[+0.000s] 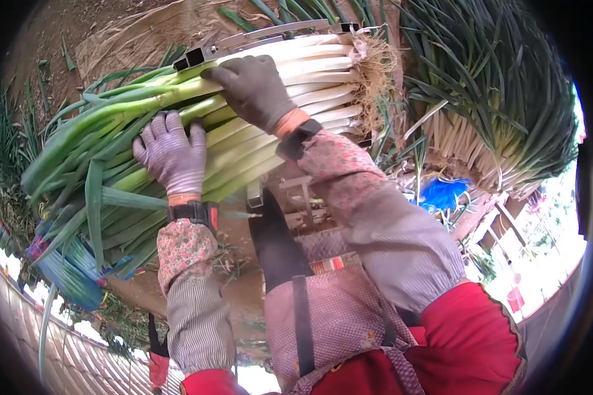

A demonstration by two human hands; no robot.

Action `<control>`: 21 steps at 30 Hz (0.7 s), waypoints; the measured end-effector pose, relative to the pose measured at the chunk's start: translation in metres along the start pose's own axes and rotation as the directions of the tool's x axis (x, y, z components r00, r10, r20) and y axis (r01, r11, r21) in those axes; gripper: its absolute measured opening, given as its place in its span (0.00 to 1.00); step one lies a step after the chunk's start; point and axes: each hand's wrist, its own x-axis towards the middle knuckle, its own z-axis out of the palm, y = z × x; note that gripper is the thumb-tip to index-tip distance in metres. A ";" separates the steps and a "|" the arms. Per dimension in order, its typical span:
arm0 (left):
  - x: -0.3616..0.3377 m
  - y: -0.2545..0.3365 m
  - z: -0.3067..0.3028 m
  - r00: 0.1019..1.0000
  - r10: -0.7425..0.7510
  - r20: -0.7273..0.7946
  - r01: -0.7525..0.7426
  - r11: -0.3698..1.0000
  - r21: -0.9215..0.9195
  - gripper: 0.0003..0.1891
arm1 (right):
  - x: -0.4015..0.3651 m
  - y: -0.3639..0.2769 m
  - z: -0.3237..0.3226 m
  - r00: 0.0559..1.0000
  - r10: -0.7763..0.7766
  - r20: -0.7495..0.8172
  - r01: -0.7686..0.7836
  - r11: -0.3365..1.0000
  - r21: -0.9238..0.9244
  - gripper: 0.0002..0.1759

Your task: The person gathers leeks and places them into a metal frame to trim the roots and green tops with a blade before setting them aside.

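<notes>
A thick layer of long green onions [244, 148] lies across a metal frame [270, 33], white stalks and roots to the right, green leaves to the left. My left hand [172, 148], in a striped grey glove, rests on the green leaves with its fingers slightly apart. Up and to the right of it, my right hand [254, 89], in a darker grey glove, lies over the stalks near the frame's bar, thumb and fingers spread along them. Neither palm shows.
A large heap of green onions [487, 85] stands at the right. Near it lies a blue plastic piece [443, 194]. Blue netting [76, 270] is at the lower left. Brown sheeting [132, 46] covers soil behind the frame.
</notes>
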 end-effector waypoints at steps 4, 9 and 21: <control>0.002 -0.002 -0.002 0.999 0.013 -0.033 -0.014 1.000 -0.005 0.21 | -0.018 0.015 -0.012 0.989 0.104 0.110 -0.133 0.941 0.311 0.13; 0.008 -0.011 -0.015 0.995 0.098 -0.014 -0.099 0.988 -0.122 0.17 | -0.020 0.015 -0.016 0.997 -0.039 -0.071 0.036 0.999 -0.031 0.14; 0.065 -0.040 -0.031 0.916 0.391 0.093 -0.388 0.920 -0.051 0.24 | -0.040 0.046 -0.043 0.999 0.010 0.051 -0.003 0.990 -0.142 0.15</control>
